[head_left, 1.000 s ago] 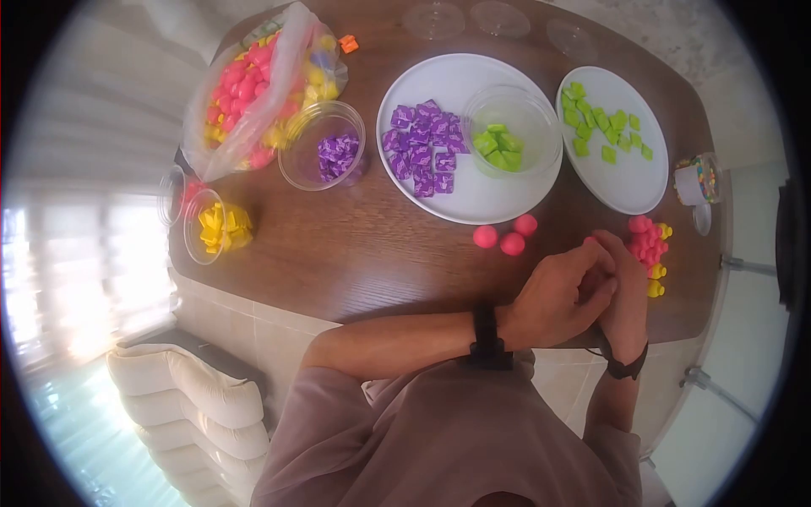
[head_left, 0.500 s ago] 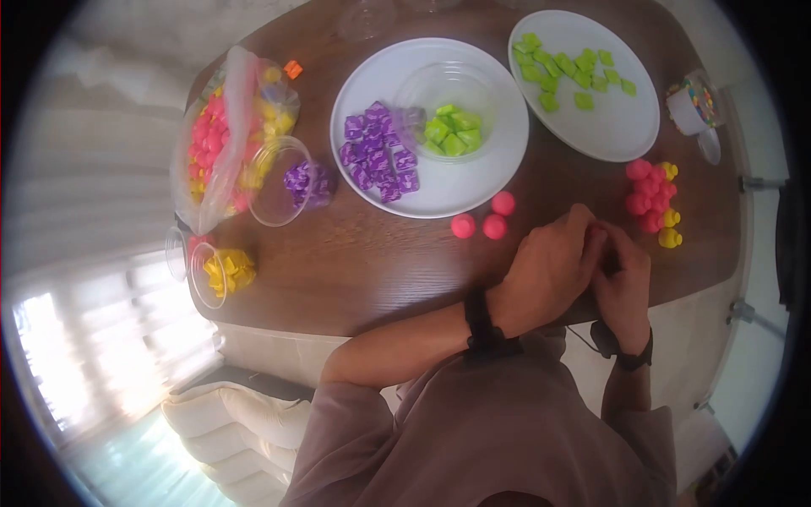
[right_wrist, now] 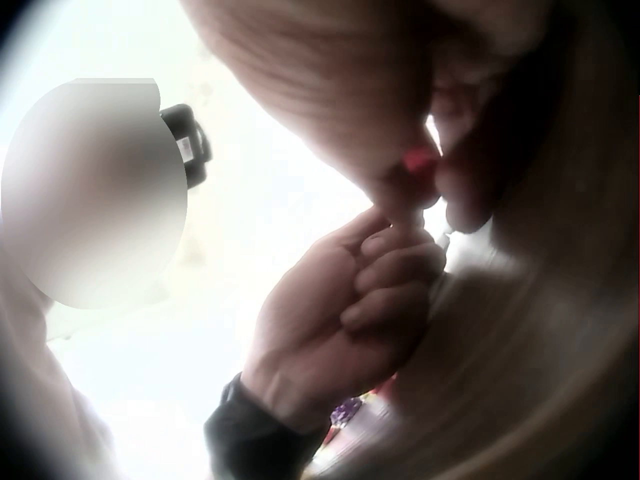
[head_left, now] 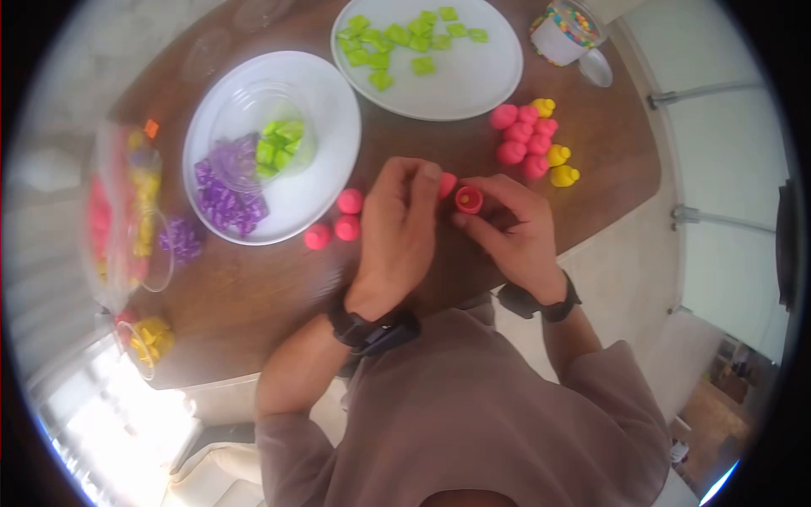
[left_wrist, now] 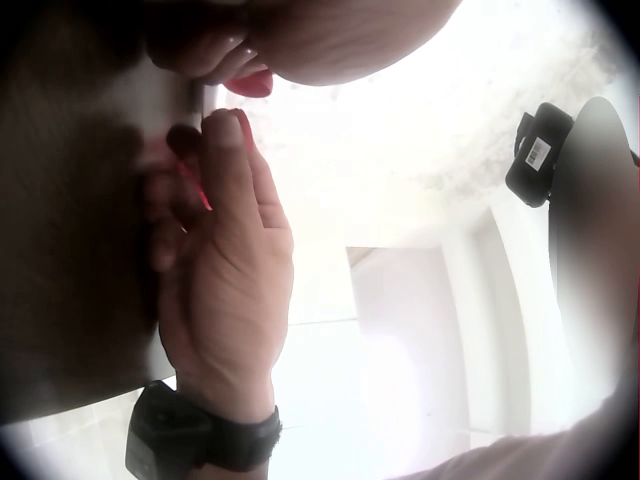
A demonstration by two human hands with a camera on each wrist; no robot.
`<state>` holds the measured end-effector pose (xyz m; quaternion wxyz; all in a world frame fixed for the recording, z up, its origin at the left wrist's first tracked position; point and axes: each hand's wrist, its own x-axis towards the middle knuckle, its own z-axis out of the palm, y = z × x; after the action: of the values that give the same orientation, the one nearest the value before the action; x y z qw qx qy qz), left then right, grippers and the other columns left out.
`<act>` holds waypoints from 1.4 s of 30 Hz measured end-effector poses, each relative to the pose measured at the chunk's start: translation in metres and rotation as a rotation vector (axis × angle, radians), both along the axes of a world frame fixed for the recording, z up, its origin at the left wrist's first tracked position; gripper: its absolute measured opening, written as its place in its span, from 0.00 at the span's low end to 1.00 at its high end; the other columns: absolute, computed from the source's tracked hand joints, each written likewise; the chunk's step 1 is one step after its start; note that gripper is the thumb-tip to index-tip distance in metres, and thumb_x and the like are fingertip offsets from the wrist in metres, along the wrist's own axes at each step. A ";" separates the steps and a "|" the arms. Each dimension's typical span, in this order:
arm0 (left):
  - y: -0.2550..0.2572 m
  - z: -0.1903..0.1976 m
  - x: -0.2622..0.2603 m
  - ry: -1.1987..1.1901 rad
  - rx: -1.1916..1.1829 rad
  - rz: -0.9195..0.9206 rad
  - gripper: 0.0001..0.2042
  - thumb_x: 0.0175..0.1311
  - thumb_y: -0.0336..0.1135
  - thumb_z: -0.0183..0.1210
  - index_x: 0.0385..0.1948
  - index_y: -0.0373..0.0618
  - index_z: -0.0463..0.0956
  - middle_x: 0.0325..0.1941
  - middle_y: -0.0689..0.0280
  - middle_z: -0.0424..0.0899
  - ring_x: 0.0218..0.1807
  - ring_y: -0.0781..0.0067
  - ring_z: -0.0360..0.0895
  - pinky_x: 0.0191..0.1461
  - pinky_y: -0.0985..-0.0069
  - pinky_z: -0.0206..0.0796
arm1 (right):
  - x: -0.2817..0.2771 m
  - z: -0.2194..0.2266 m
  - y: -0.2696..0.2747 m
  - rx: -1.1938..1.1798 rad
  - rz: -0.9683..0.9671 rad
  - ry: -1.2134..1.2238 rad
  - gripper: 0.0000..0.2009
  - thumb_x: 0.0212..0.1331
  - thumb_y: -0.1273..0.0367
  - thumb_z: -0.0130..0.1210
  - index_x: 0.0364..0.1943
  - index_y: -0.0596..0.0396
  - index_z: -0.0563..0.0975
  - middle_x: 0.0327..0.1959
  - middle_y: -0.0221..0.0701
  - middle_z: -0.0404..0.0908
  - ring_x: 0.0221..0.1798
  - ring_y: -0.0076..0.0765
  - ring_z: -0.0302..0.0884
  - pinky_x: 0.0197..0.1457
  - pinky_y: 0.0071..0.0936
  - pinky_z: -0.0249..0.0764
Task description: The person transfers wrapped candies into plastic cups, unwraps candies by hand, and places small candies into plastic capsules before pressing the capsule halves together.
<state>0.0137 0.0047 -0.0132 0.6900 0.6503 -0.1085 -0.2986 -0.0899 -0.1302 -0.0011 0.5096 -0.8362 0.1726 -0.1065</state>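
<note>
In the head view the left hand pinches a small pink piece between thumb and fingers. Just beside it, the right hand holds a hollow pink shell, its opening facing up and a small yellowish spot inside. The two pink parts are apart. Three pink balls lie on the table left of the left hand. Beyond the right hand sits a cluster of pink pieces with a few yellow pieces along its side. The left wrist view shows the left hand's pink piece.
A white plate bears purple packets and a clear tub of green pieces. Another plate carries green pieces. At the left are a plastic bag and tubs of purple and yellow pieces. A tub of colourful bits stands at back right.
The hands, earlier close together, have moved apart, and the pink shell and separate pink piece now show between them. The head view has turned, shifting the table's contents leftward.
</note>
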 end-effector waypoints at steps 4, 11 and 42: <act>0.001 0.002 -0.002 0.020 -0.066 0.023 0.11 0.80 0.41 0.53 0.42 0.42 0.74 0.28 0.77 0.73 0.27 0.91 0.65 0.28 0.87 0.58 | -0.007 0.004 -0.001 0.214 -0.091 -0.126 0.19 0.55 0.81 0.68 0.52 0.58 0.82 0.44 0.30 0.85 0.37 0.20 0.82 0.35 0.16 0.78; 0.001 0.001 -0.004 -0.072 -0.028 -0.009 0.11 0.80 0.41 0.54 0.41 0.42 0.75 0.26 0.78 0.71 0.26 0.92 0.62 0.28 0.87 0.55 | 0.011 0.037 -0.074 0.045 -0.321 -0.225 0.17 0.62 0.76 0.65 0.56 0.63 0.81 0.41 0.30 0.88 0.37 0.16 0.82 0.32 0.17 0.77; 0.004 0.005 -0.006 0.017 -0.056 -0.012 0.11 0.77 0.35 0.56 0.41 0.33 0.76 0.36 0.60 0.88 0.38 0.80 0.81 0.41 0.78 0.71 | 0.012 0.043 -0.026 -0.309 0.234 -0.007 0.18 0.53 0.75 0.70 0.50 0.60 0.83 0.38 0.33 0.86 0.34 0.30 0.83 0.37 0.23 0.78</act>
<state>0.0078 0.0082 -0.0078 0.7069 0.6276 -0.1148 -0.3055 -0.0777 -0.1560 0.0414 0.3846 -0.9185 0.0538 -0.0746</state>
